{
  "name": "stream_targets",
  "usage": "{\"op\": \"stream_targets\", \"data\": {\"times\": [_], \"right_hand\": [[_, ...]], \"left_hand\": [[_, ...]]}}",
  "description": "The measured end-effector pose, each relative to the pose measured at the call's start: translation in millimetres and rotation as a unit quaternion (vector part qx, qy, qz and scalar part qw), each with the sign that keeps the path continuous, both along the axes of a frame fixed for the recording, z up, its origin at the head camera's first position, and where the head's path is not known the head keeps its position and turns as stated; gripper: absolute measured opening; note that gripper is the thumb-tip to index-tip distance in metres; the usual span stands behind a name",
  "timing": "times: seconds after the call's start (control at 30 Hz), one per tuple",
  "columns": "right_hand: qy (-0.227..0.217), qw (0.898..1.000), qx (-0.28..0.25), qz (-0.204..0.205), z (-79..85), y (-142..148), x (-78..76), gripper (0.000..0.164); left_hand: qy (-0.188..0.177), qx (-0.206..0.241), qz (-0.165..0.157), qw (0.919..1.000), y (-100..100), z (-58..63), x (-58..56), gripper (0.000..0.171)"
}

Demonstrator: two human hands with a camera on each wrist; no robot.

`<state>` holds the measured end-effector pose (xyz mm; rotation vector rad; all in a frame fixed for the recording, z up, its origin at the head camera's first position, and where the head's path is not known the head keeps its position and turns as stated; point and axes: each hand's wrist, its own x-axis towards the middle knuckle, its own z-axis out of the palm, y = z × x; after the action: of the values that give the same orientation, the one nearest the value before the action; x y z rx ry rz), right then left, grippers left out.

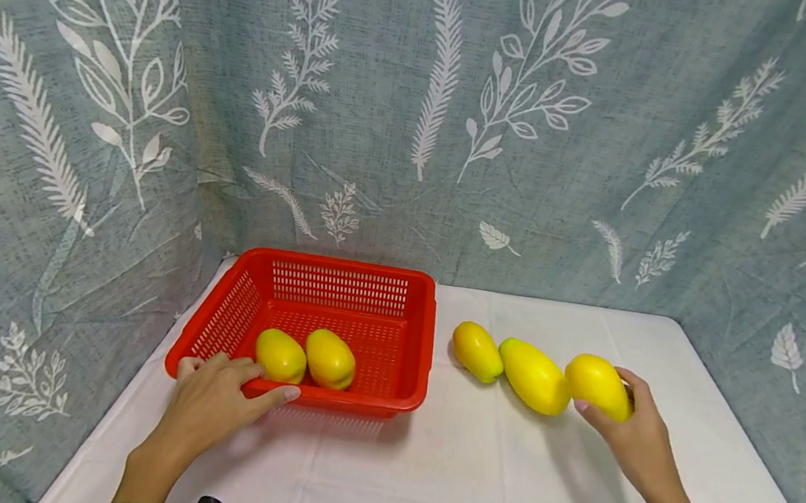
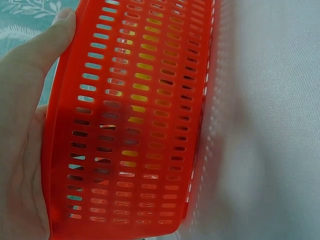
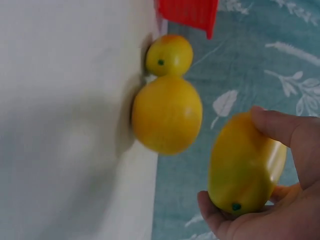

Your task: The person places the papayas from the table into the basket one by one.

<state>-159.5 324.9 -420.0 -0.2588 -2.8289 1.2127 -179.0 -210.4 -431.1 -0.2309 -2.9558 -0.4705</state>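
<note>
My left hand (image 1: 218, 392) grips the near left rim of a red plastic basket (image 1: 371, 403), with the thumb outside and the fingers over the edge. Inside lie two yellow mangoes, a left one (image 1: 281, 356) and a right one (image 1: 330, 359). In the left wrist view, yellow shows through the slots of the basket wall (image 2: 115, 192). My right hand (image 1: 639, 440) holds another mango (image 1: 598, 386) between thumb and fingers; the right wrist view shows this held mango (image 3: 245, 165) raised off the table, its green stem spot visible.
Right of the basket, a smaller mango (image 1: 477, 351) and a longer mango (image 1: 534, 377) lie end to end on the white tablecloth (image 1: 436, 488). A grey-green curtain (image 1: 388, 117) with white leaf prints hangs behind the table and along both sides.
</note>
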Motion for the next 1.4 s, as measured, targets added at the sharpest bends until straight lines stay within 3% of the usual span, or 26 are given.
{"op": "stream_targets", "data": {"times": [0.37,0.63,0.97,1.4], "right_hand": [[0.054,0.998,-0.006,0.035,13.0,-43.2,18.7,0.091],[0.054,0.997,-0.021,0.058,19.9,-73.2,20.3,0.088],[0.056,0.993,-0.062,0.081,19.5,-111.0,9.6,0.085],[0.053,0.988,-0.092,0.109,21.0,-179.3,-14.0,0.08]], "left_hand": [[-0.002,0.001,0.001,1.0,-0.5,-0.6,0.5,0.077],[-0.005,0.002,-0.001,1.0,0.3,-0.6,-0.2,0.077],[0.013,0.002,-0.006,0.9999,-0.5,-0.8,0.4,0.072],[0.01,0.003,-0.003,0.9999,-0.1,-0.4,0.2,0.073]]}}
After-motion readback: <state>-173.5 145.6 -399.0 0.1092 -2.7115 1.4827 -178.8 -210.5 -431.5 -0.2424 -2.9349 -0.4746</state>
